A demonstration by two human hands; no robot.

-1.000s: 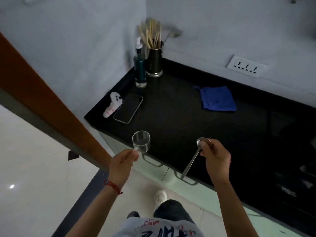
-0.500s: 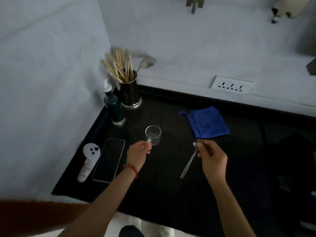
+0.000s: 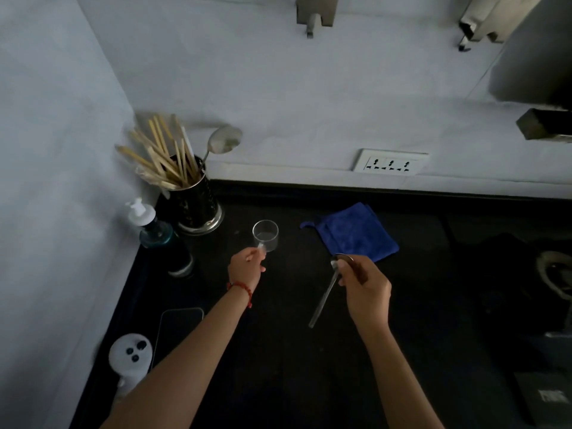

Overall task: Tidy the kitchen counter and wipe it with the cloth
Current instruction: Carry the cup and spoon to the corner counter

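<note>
My left hand point(image 3: 247, 266) pinches the handle of a clear glass cup point(image 3: 265, 235) and holds it above the black counter point(image 3: 278, 366), to the right of the utensil holder. My right hand point(image 3: 365, 289) grips a metal spoon point(image 3: 323, 300) near its bowl, with the handle pointing down and toward me. A folded blue cloth point(image 3: 353, 232) lies flat on the counter just beyond my right hand.
A metal holder point(image 3: 195, 202) with wooden sticks and a spoon stands in the back left corner, a pump bottle point(image 3: 161, 239) beside it. A phone point(image 3: 178, 326) and a white gadget point(image 3: 130, 360) lie at the left edge. Dark objects point(image 3: 551, 274) sit at the right. A wall socket point(image 3: 390, 162) is behind.
My view has moved in over the counter. Both hands have reached further forward, the cup nearer the utensil holder and the spoon nearer the blue cloth.
</note>
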